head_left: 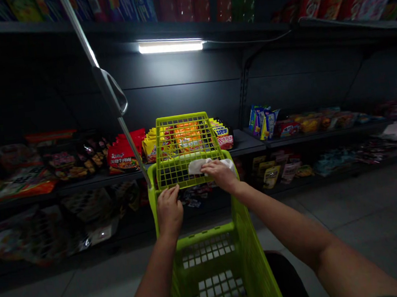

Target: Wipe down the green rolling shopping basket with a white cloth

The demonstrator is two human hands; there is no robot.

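Lime-green mesh cart (254, 256), flap (184, 145) upright; right hand (220, 174) presses white cloth (196, 166)

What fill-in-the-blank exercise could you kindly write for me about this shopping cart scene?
The right hand holds a white ____ against the raised grid flap. The left hand grips the cart, coloured ____. Above the snack packets, the lamp is switched ____.
Missing words: cloth; green; on.
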